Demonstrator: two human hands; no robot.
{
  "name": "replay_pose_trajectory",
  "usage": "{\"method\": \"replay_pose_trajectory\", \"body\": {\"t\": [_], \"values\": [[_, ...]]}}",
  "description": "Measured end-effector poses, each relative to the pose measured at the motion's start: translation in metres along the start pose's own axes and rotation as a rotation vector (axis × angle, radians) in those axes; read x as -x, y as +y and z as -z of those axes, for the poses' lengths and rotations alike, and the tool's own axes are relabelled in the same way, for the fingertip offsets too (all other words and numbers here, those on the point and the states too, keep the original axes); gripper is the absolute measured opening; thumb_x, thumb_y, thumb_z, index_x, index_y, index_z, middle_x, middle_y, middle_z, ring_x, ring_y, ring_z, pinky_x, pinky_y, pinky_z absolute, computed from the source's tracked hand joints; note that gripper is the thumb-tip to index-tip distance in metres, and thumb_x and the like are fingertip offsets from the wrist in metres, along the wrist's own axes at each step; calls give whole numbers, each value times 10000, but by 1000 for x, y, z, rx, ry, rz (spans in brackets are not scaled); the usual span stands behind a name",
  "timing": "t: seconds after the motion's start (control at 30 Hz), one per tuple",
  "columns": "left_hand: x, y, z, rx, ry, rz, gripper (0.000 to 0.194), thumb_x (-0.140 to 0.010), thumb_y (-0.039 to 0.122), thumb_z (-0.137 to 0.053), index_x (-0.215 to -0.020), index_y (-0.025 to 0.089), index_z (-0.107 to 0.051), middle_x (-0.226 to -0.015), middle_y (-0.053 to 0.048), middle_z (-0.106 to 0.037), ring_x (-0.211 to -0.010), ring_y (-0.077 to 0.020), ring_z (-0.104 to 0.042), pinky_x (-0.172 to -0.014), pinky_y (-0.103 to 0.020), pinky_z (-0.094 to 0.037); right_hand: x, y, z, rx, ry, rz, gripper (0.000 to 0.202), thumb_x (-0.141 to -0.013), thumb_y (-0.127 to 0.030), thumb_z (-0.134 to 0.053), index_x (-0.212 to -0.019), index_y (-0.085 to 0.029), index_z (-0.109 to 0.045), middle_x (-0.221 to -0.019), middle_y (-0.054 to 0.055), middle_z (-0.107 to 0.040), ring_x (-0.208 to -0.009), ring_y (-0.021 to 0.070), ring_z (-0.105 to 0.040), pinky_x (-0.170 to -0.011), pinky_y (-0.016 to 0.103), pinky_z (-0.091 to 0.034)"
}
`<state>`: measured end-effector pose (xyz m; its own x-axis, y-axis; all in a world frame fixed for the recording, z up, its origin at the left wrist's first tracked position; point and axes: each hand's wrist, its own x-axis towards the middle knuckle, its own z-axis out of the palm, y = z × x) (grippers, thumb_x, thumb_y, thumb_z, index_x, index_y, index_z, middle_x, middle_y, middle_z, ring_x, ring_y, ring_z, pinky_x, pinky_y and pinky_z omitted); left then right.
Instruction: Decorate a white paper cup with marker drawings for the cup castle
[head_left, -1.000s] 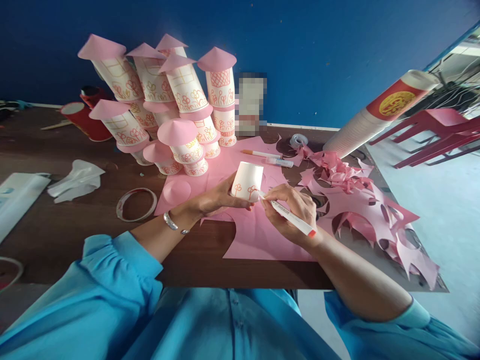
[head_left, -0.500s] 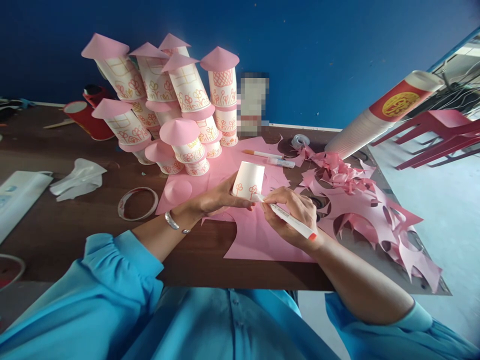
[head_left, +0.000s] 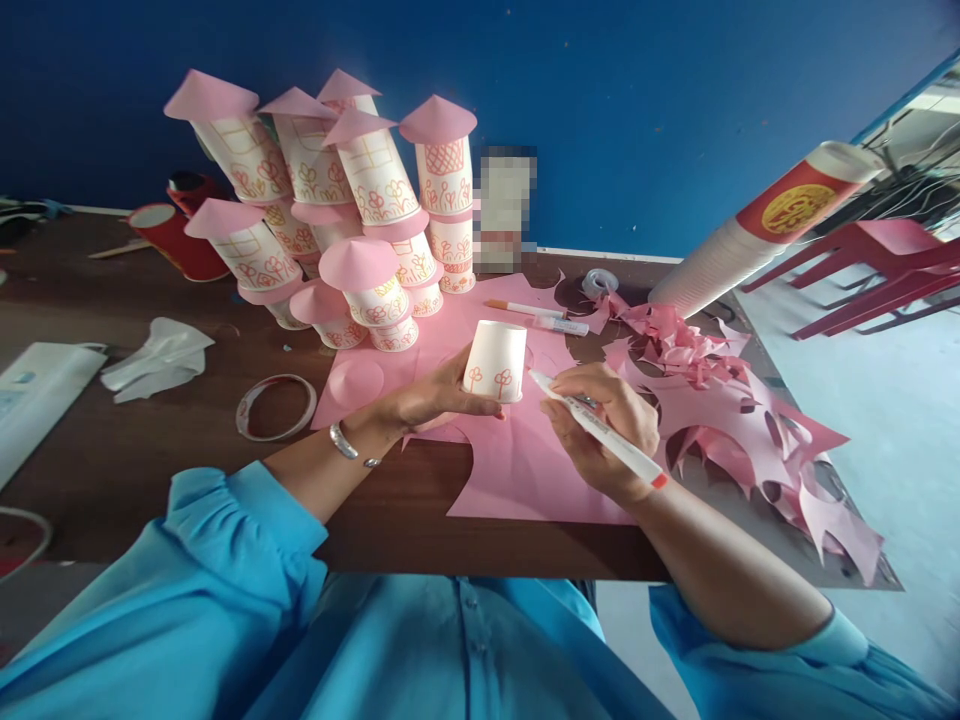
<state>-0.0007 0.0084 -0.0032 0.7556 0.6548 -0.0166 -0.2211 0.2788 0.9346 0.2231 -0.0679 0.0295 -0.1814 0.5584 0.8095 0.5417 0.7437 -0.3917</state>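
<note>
A white paper cup [head_left: 498, 348] sits upside down in my left hand [head_left: 442, 392], whose fingers close round its left side and lower rim. Two red flowers are drawn low on the cup's wall. Pinched in my right hand [head_left: 611, 425] is a white marker [head_left: 611, 440] with a red end; its tip points at the cup but stands apart from it, a little to the right. Beneath both hands lies pink paper [head_left: 517, 480]. Past the cup rest an orange-tipped marker [head_left: 512, 307] and another white marker [head_left: 561, 325].
Stacked decorated cups with pink cone roofs [head_left: 360, 264] stand at the back left. Pink paper scraps [head_left: 720, 390] cover the right side, near a tall stack of paper cups [head_left: 750, 240]. A tape roll [head_left: 275, 407] and crumpled plastic [head_left: 159, 360] lie on the left.
My right hand has drawn the marker away from the cup, to the right. The cup has turned slightly in my left hand, so the second flower shows more fully.
</note>
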Motion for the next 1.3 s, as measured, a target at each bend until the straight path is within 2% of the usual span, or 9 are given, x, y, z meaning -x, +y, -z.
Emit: {"method": "replay_pose_trajectory", "body": {"t": [0.17,0.27,0.4,0.47,0.57,0.7,0.93,1.1,1.3], "values": [[1,4,-3,21,11,-20,687,-728,328,-990,-1345,274,-692,-1144,-72,-760,-1080,-268,-723,-906,-404,-612,2,3,3,-43,10,-149,152,-1015,-187,-750,-1128,-260,-679,-984,23,-799,-823,185,-810,-724,306,-653],[2,4,-4,42,-1,-82,640,-770,337,-960,-1349,311,-690,-1238,-77,-780,-1176,-290,-740,-973,-416,-609,2,5,1,-26,0,-146,149,-1011,-171,-736,-1118,-260,-684,-987,17,-815,-831,178,-812,-741,297,-655],[3,-1,-1,81,-5,-69,571,-864,343,-882,-1393,304,-671,-1358,-112,-764,-1256,-306,-734,-994,-423,-611,2,4,0,-3,-10,-117,134,-1015,-174,-733,-1106,-258,-681,-960,8,-822,-803,165,-810,-713,270,-651],[3,-4,1,80,-12,-72,546,-869,346,-881,-1370,270,-679,-1301,-121,-769,-1213,-298,-737,-951,-403,-616,2,4,-1,4,-19,-111,138,-1018,-176,-739,-1111,-259,-679,-960,5,-828,-798,162,-814,-711,264,-655],[2,-4,1,27,-31,-73,510,-832,321,-933,-1268,236,-684,-1120,-76,-760,-1033,-230,-730,-850,-343,-597,4,3,-4,-13,-36,-76,136,-1031,-188,-738,-1130,-261,-680,-949,7,-831,-801,168,-823,-712,266,-664],[2,-1,-4,-37,15,-15,555,-797,350,-975,-1219,224,-638,-1021,-36,-727,-903,-186,-681,-789,-328,-564,4,2,-5,-33,-49,19,134,-1039,-201,-734,-1145,-262,-679,-965,30,-836,-834,193,-836,-736,300,-681],[3,-1,-6,-67,76,21,735,-769,350,-983,-1362,257,-559,-1145,-45,-701,-1075,-250,-680,-890,-386,-568,1,-2,-5,-19,-60,67,111,-1025,-174,-736,-1074,-254,-676,-855,1,-793,-689,153,-781,-598,246,-611],[3,-3,-6,-90,61,13,759,-791,342,-966,-1401,265,-520,-1149,-37,-670,-1082,-245,-660,-911,-393,-551,0,-3,-5,-6,-110,108,111,-1032,-142,-704,-1063,-234,-651,-833,3,-786,-669,141,-772,-630,242,-628],[3,-4,-5,-96,52,7,784,-794,374,-969,-1417,266,-505,-1133,-31,-657,-1055,-228,-643,-908,-382,-538,2,-1,-6,15,-112,110,150,-1016,-131,-714,-1080,-252,-655,-830,-9,-790,-667,145,-771,-621,252,-629]]}}
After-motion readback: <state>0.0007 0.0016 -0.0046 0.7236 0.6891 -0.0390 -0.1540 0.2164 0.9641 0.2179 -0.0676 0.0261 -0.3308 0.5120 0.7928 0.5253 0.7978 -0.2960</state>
